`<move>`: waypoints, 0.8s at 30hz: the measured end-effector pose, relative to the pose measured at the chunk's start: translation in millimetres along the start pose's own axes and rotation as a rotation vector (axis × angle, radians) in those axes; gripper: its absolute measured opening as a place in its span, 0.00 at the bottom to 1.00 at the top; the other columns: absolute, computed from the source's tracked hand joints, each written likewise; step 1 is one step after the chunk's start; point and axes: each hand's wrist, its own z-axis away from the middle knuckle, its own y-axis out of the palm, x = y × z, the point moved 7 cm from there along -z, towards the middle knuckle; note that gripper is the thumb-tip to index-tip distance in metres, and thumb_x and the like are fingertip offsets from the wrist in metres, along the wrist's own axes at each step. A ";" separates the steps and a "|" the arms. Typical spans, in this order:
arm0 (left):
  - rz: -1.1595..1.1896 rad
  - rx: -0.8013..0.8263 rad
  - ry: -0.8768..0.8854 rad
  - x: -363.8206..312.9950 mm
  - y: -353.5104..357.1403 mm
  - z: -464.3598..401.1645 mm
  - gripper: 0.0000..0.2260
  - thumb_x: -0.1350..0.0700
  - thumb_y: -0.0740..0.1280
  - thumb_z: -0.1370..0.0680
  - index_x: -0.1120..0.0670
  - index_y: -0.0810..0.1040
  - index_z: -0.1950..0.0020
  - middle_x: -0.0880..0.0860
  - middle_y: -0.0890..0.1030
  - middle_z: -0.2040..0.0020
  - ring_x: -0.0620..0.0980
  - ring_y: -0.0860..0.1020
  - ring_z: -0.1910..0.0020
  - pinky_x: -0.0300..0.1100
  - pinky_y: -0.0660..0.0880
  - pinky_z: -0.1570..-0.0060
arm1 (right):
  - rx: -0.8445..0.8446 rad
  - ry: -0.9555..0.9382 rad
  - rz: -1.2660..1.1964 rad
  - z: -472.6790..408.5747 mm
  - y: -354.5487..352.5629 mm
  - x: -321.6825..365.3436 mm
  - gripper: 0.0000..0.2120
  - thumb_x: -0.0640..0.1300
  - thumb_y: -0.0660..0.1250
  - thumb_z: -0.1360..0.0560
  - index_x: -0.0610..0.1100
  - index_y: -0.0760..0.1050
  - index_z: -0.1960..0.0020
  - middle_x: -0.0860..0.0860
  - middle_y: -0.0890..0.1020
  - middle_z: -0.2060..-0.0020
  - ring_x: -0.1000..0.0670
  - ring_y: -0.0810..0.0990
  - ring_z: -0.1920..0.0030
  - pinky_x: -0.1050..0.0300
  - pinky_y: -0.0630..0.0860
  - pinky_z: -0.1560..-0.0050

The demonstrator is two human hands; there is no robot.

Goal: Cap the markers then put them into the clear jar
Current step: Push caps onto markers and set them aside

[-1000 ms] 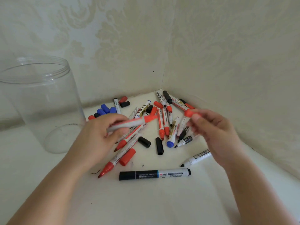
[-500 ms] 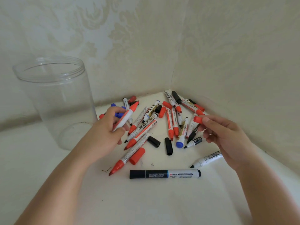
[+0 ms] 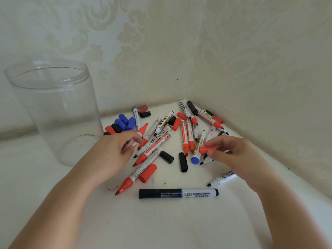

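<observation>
My left hand pinches an uncapped red marker, its tip pointing up and to the right over the pile. My right hand holds a red cap between thumb and fingers, apart from that marker, low over the right side of the pile. Several red, blue and black markers lie scattered in the corner, most uncapped. The clear jar stands upright and open at the left with nothing in it.
Loose caps lie among the markers: blue caps, black caps and a red cap. A thick black-capped marker lies nearest me. Patterned walls meet in a corner right behind the pile.
My left hand has tilted the red marker from level to tip-up and sunk toward the pile. My right hand has brought the red cap down and to the left.
</observation>
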 end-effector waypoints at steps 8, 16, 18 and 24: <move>0.044 0.019 0.002 -5.9 -0.5 0.5 0.11 0.60 0.61 0.23 0.44 0.76 0.49 0.43 0.64 0.75 0.32 0.71 0.74 0.27 0.65 0.73 | 0.275 -0.123 0.418 10.8 19.1 11.5 0.09 0.42 0.74 0.33 0.56 0.82 0.61 0.71 0.75 0.67 0.65 0.71 0.63 0.75 0.65 0.62; 0.046 0.111 0.116 -21.5 4.4 4.6 0.14 0.56 0.59 0.22 0.34 0.69 0.49 0.39 0.74 0.69 0.31 0.71 0.69 0.33 0.62 0.73 | 0.138 -0.070 0.359 6.1 -0.6 8.8 0.07 0.42 0.71 0.29 0.54 0.81 0.60 0.68 0.77 0.69 0.68 0.72 0.69 0.75 0.65 0.67; 0.067 0.129 0.130 -21.9 7.1 5.4 0.17 0.56 0.59 0.22 0.32 0.67 0.44 0.38 0.75 0.59 0.35 0.73 0.64 0.34 0.66 0.67 | -0.014 -0.069 0.320 2.0 -10.7 6.7 0.08 0.40 0.69 0.28 0.52 0.81 0.60 0.66 0.77 0.71 0.64 0.72 0.72 0.74 0.65 0.70; 0.065 0.086 0.169 -20.7 11.7 3.9 0.17 0.55 0.62 0.23 0.36 0.64 0.40 0.37 0.73 0.45 0.37 0.72 0.49 0.32 0.66 0.54 | -0.184 -0.078 0.487 -7.8 -14.7 -2.9 0.10 0.39 0.64 0.26 0.52 0.81 0.56 0.59 0.78 0.61 0.57 0.73 0.59 0.74 0.66 0.65</move>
